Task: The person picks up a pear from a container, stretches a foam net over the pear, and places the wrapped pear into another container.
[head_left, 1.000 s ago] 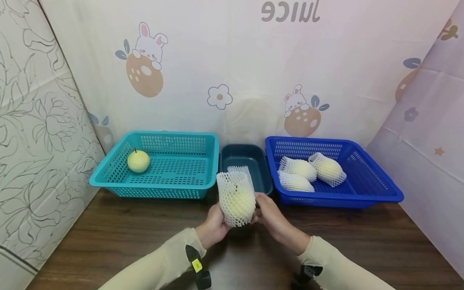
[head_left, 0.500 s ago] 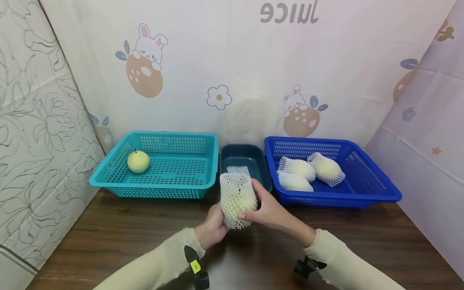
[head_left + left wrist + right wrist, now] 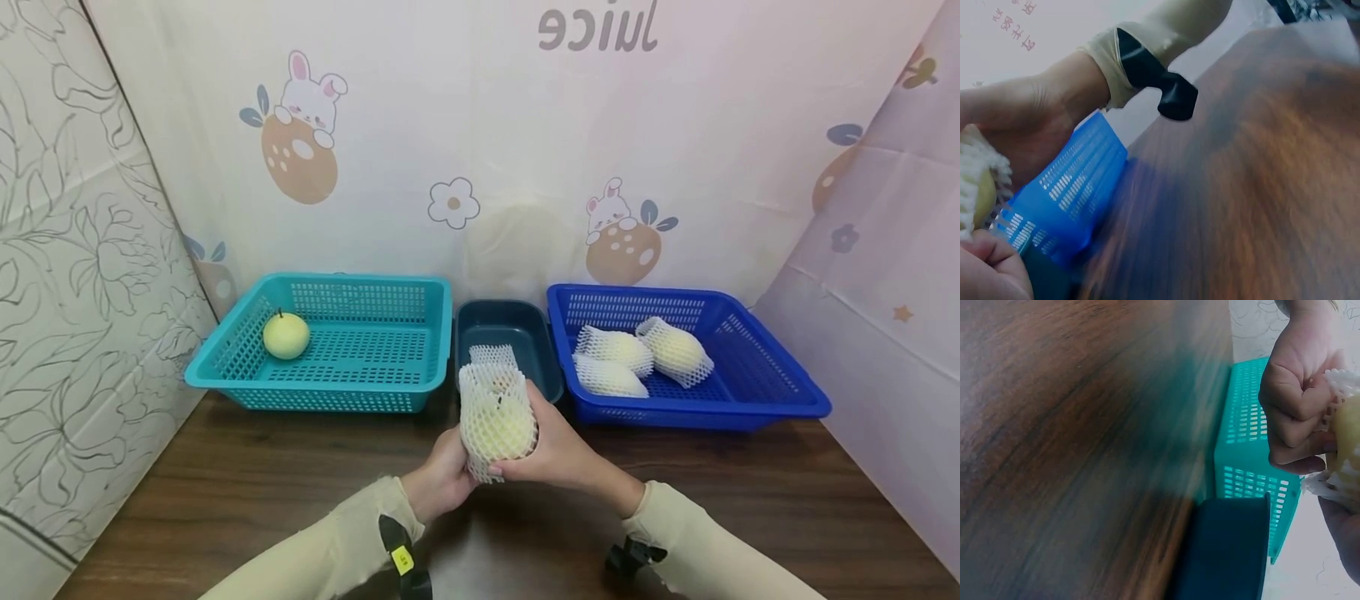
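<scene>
A pale yellow pear (image 3: pixel 510 432) with a dark stem stands upright inside a white foam net sleeve (image 3: pixel 474 387), held above the table in front of the small dark bin. My left hand (image 3: pixel 442 479) grips the sleeve at its lower left; in the right wrist view that hand's curled fingers (image 3: pixel 1294 419) pinch the netting's edge. From the other side my right hand (image 3: pixel 558 450) wraps the netted pear, its thumb across the lower front. The right palm shows behind the netting in the left wrist view. Most of the right fingers are hidden behind the fruit.
A teal basket (image 3: pixel 337 398) at left contains one bare pear (image 3: pixel 287 335). The blue basket (image 3: pixel 705 414) at right holds three netted pears (image 3: pixel 678 350). Between them sits a dark bin (image 3: pixel 536 342) with a foam net (image 3: pixel 491 356) in it. Printed curtains stand behind the wooden table (image 3: pixel 225 492).
The right hand has shifted from the pear's side to round its front, thumb now low on the netting. The netted pear has moved slightly right and nearer.
</scene>
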Tool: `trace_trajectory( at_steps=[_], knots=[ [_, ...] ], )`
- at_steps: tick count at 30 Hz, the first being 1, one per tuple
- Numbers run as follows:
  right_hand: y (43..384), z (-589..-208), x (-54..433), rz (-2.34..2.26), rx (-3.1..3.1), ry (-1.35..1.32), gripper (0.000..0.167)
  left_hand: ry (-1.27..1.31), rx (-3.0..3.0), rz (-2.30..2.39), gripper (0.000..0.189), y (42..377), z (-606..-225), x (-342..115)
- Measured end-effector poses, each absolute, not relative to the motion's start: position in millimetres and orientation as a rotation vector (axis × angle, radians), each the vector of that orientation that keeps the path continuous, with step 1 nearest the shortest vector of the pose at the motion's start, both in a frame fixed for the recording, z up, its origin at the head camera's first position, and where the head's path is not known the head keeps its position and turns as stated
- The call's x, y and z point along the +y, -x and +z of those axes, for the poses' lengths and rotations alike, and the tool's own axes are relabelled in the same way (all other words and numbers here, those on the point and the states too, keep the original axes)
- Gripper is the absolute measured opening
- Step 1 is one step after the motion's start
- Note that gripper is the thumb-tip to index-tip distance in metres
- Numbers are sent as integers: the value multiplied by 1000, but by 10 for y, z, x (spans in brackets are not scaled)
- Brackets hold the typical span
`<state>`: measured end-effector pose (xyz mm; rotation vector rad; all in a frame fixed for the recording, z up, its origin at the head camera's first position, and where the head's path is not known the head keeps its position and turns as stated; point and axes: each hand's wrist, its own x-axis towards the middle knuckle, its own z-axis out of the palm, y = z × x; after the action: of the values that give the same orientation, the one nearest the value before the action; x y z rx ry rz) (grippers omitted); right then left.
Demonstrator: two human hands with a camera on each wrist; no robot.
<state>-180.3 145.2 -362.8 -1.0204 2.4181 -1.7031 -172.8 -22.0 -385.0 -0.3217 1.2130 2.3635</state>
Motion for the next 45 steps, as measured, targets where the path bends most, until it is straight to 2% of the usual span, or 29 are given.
trace_trajectory(
  at_steps=[9, 17, 25, 32, 38, 45],
  knots=[
    [1844, -3512, 1507, -1740, 2484, 1072, 93, 47, 1348, 2200, 42, 1780, -3727, -315],
    [1943, -3122, 1647, -1673, 2643, 1017, 95, -184, 1692, 1969, 30, 1840, -3541, -425],
    [2084, -2635, 2000, -1492, 2806, 885, 95, -451, 2348, 1708, 23, 1998, -3349, -709],
    [2234, -2337, 2401, -1243, 2960, 729, 99, -689, 2893, 1320, 23, 2180, -3431, -1105],
    [2374, -2317, 2793, -1028, 3071, 618, 105, -711, 3127, 1038, 21, 2271, -3567, -1300],
    [2492, -2472, 3198, -892, 3129, 587, 89, -660, 3180, 833, 21, 2281, -3678, -1346]
  ],
)
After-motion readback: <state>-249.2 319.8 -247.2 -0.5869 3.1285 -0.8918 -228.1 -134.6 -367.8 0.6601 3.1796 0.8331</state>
